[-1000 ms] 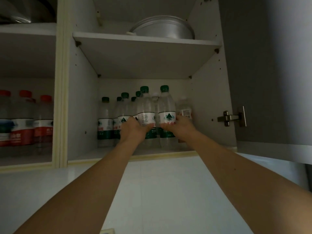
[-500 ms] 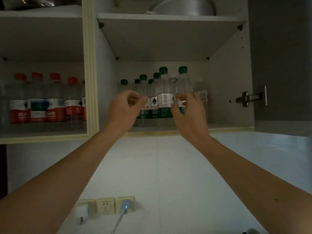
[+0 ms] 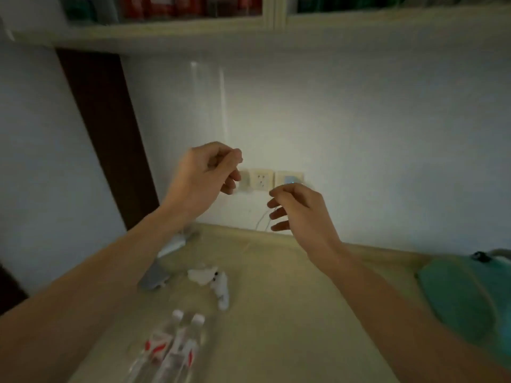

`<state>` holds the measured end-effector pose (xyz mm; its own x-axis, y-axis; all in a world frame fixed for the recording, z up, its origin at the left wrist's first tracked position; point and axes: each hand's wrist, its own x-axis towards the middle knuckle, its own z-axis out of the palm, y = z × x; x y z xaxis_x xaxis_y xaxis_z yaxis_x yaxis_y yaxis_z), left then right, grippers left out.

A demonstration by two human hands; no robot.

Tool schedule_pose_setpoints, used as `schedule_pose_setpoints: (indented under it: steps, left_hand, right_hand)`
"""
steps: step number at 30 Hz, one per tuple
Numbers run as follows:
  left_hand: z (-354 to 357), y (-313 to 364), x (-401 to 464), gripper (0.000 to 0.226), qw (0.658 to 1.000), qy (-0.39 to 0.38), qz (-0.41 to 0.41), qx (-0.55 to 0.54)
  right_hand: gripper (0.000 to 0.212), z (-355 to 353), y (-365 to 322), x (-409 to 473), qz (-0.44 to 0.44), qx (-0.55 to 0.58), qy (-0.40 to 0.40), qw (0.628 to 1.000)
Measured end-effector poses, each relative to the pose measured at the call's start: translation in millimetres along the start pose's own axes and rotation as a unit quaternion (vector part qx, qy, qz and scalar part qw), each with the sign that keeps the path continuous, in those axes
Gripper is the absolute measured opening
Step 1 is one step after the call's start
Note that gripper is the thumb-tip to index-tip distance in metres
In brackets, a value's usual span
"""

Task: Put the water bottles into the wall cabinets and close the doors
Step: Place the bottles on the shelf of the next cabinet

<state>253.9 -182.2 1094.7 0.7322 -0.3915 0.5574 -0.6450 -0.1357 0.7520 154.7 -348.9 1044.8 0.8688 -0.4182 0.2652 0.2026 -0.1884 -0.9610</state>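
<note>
1. Water bottles [image 3: 168, 352]: two clear plastic bottles with white caps and red-and-white labels are lying side by side on the surface [image 3: 290, 313], caps pointing toward the wall sockets [image 3: 261, 180], well below them. The view is blurred, so the fill level cannot be told.
2. Handling, judged: full bottles would be moderately heavy for their size, with thin walls giving slightly under squeeze and a smooth skin likely to be slippery. Lying flat, they may roll. The labelled waist is looking like the best hold, one bottle per hand.
3. Left hand [image 3: 206, 179]: hanging in the air just left of the sockets, fingers loosely curled, holding nothing.
4. Right hand [image 3: 300, 210]: hanging just below and right of the sockets, fingers relaxed and partly spread, holding nothing.
5. Wall cabinets [image 3: 177, 29]: showing only as a lower edge far above the sockets, red-labelled bottles [image 3: 190, 6] standing inside; doors are out of view.
6. Also below the sockets: crumpled white items [image 3: 213, 280] and a grey object [image 3: 153, 276] near the bottles; a green object [image 3: 470, 297] far right.
</note>
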Motion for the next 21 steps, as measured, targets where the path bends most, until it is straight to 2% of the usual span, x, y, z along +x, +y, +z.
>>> schedule_pose_setpoints:
  steps: [4, 7, 10, 13, 15, 17, 19, 21]
  left_hand:
    - [-20, -94, -65, 0.019, 0.990, -0.032, -0.130, 0.031]
    - [-37, -164, -112, 0.014, 0.967, -0.053, -0.227, 0.101]
    - [-54, -225, -162, 0.016, 0.918, -0.105, -0.322, 0.206]
    - [-70, -271, -213, 0.025, 0.861, -0.131, -0.444, 0.212]
    - [-80, -288, -241, 0.040, 0.825, -0.156, -0.501, 0.210]
    - [-85, -298, -261, 0.049, 0.804, -0.186, -0.531, 0.191]
    - [-85, -306, -273, 0.045, 0.811, -0.218, -0.513, 0.178]
    - [-84, -310, -281, 0.037, 0.827, -0.216, -0.496, 0.156]
  right_hand:
    - [0.014, 57, 81, -24, 0.125, -0.005, -0.063, 0.990]
    - [0.015, 94, 134, -49, 0.209, -0.027, -0.101, 0.972]
    - [0.014, 127, 181, -79, 0.314, -0.058, -0.148, 0.936]
    - [0.019, 156, 213, -113, 0.401, -0.089, -0.191, 0.892]
    - [0.034, 172, 227, -131, 0.433, -0.088, -0.209, 0.872]
    - [0.042, 184, 235, -142, 0.454, -0.071, -0.221, 0.860]
    - [0.039, 193, 242, -147, 0.453, -0.068, -0.226, 0.860]
    - [0.045, 199, 247, -149, 0.447, -0.064, -0.226, 0.863]
